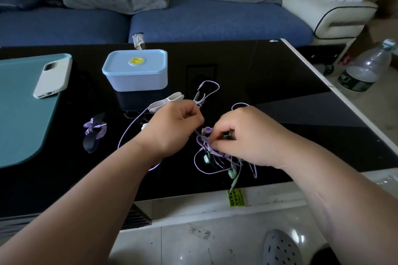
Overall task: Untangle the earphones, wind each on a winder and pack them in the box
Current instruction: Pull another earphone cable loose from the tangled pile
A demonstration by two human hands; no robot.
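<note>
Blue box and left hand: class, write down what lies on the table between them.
In the head view, white winders lie between the blue box and the left hand, which pinches a purple cable.

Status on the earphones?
Left hand and right hand both pinching the tangle. One set wound, lying left. Box lid on. Nothing in the way.

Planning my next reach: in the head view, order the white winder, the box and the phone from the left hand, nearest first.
1. The white winder, just beyond the knuckles of the left hand.
2. The box, farther back and slightly to the left.
3. The phone, far off to the left.
</note>
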